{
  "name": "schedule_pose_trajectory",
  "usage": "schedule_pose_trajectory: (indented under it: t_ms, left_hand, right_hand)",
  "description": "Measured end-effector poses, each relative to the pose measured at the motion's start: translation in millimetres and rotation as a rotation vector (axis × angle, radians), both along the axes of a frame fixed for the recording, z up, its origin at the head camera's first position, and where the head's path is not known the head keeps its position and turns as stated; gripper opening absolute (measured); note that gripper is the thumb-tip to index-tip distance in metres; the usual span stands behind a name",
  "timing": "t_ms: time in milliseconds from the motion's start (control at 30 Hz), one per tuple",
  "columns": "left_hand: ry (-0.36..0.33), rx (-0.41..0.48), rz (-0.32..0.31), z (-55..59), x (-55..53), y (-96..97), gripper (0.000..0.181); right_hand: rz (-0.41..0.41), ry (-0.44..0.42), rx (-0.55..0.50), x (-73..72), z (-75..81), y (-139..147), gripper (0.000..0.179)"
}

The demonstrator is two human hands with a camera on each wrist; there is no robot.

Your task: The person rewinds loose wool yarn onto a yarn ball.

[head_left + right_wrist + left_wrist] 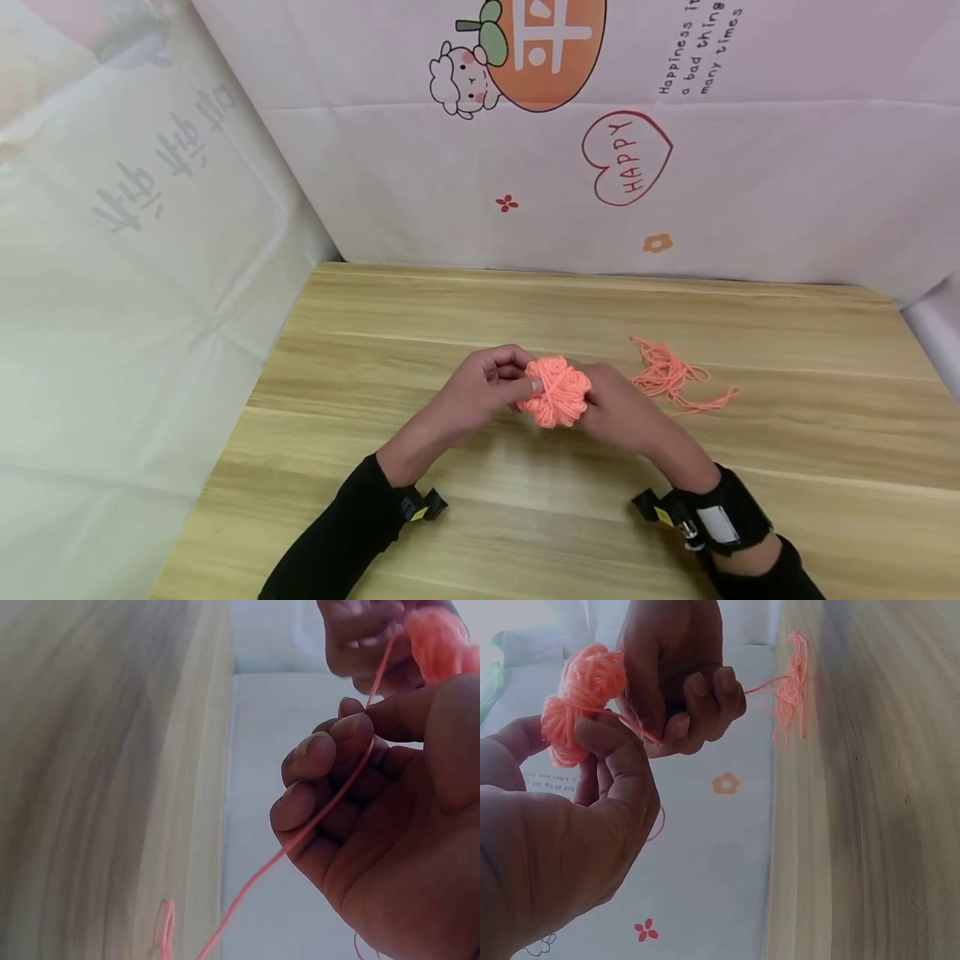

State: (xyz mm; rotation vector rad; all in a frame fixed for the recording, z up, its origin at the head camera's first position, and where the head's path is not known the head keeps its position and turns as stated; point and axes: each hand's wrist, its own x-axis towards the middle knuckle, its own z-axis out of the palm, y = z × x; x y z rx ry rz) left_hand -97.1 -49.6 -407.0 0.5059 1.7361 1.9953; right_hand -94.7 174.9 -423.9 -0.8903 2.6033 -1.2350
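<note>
A bundle of coral-pink yarn [556,392], cinched at its middle, is held above the table by my left hand [480,390]. In the left wrist view, the left thumb and fingers pinch the bundle [594,679] around its waist. My right hand [621,408] is just to the right of it. Seen in the right wrist view, the right thumb and fingertips pinch a single strand of yarn [279,855], which runs from the bundle across the palm and down toward the table. That strand leads to a loose tangle of yarn [667,372] lying right of the hands.
The wooden table [375,333] reaches back to a white printed cloth [420,192] hanging behind it. Another pale cloth [150,333] hangs along the left side. Both wrists wear black straps with small cameras, such as the right strap [723,512].
</note>
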Motion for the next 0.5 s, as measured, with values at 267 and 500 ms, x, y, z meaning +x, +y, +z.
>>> schedule_pose_trajectory:
  t_ms: [267,500]
  left_hand:
    - [0.023,-0.072,-0.077,-2.6,1.8,2.0,0.021]
    - [0.042,-0.189,-0.155,-8.5,2.3,3.7,0.019]
  right_hand:
    - [-0.015,-0.013,0.029,-4.8,4.9,8,0.017]
    - [-0.025,0.013,0.035,-5.5,8.1,14,0.022]
